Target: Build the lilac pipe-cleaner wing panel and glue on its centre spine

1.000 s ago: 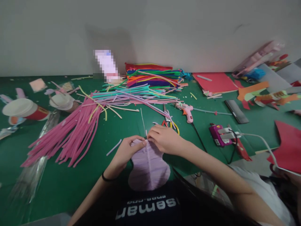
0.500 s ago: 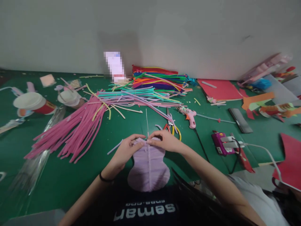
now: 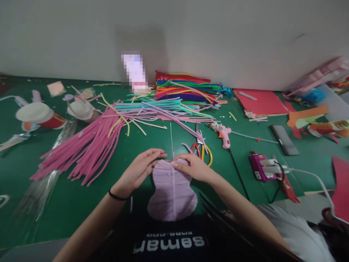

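A lilac pleated paper shape point(image 3: 172, 192), narrow at the middle and rounded at the bottom, lies in front of me on the green table point(image 3: 81, 203). A thin pale stick point(image 3: 171, 135) rises from its top along the centre line. My left hand point(image 3: 138, 170) touches the paper's top left edge with fingers stretched out. My right hand point(image 3: 194, 167) pinches the paper's top edge just right of the stick.
A spread of pink pipe cleaners point(image 3: 84, 149) lies to the left, with mixed coloured ones point(image 3: 185, 91) stacked at the back. Scissors point(image 3: 200, 140), a pink glue gun point(image 3: 224, 133), a purple device point(image 3: 259, 166) with cable, red sheets point(image 3: 260, 102) and paper cups point(image 3: 40, 115) surround the work.
My left hand has let go of its pinch on the paper's top and its fingers have stretched out. My right hand has shifted slightly and keeps pinching. The view has drifted a little.
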{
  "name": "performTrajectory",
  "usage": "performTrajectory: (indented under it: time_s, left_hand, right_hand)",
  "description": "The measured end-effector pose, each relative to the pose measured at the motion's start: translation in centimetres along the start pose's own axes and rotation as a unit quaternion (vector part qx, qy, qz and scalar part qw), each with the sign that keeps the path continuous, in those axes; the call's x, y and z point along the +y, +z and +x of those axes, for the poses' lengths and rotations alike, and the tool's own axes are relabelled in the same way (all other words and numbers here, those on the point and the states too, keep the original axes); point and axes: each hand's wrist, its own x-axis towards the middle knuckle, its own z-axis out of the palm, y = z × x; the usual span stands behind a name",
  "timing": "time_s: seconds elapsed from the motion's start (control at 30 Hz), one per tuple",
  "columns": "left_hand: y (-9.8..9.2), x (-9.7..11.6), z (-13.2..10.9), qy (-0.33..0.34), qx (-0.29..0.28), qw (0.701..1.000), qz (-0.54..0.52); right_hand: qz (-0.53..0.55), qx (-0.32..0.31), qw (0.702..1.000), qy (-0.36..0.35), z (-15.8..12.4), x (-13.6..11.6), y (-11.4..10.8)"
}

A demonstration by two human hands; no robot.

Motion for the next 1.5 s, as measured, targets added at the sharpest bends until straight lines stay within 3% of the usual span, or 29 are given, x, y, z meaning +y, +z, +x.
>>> performTrajectory:
  time_s: [0.17, 0.43, 0.6, 0.7, 0.8, 0.93, 1.17, 1.5]
  left_hand:
    - [0.0, -0.2, -0.4, 0.030, -0.023, 0.986, 0.160]
    - [1.1, -0.6, -0.5, 0.065, -0.001, 0.986, 0.155]
    - [1.5, -0.7, 0.1, 0.117, 0.042, 0.969, 0.216]
    - [1.6, -1.1, 0.4, 0.142, 0.061, 0.953, 0.259]
    - [1.5, -1.6, 0.5, 0.136, 0.067, 0.950, 0.274]
    - [1.6, -1.9, 0.5, 0.129, 0.073, 0.959, 0.243]
    - [2.3, -1.2, 0.4, 0.137, 0.065, 0.962, 0.227]
    - [2.0, -1.6, 0.5, 0.140, 0.052, 0.952, 0.266]
  right_hand:
    - [0.042, 0.020, 0.999, 0.023, 0.0, 0.0, 0.3]
    - [0.180, -0.004, 0.979, 0.098, 1.1, 0.2, 0.5]
    - [0.177, -0.006, 0.981, 0.081, 1.3, 0.0, 0.4]
    - [0.178, -0.010, 0.978, 0.106, 1.4, 0.0, 0.5]
    - [0.161, -0.001, 0.979, 0.122, 1.6, 0.3, 0.4]
    - [0.124, 0.014, 0.990, 0.073, 1.7, 0.3, 0.1]
    - [0.200, -0.065, 0.974, 0.088, 1.7, -0.3, -0.7]
    - [0.216, -0.111, 0.966, 0.086, 2.0, 0.1, -1.8]
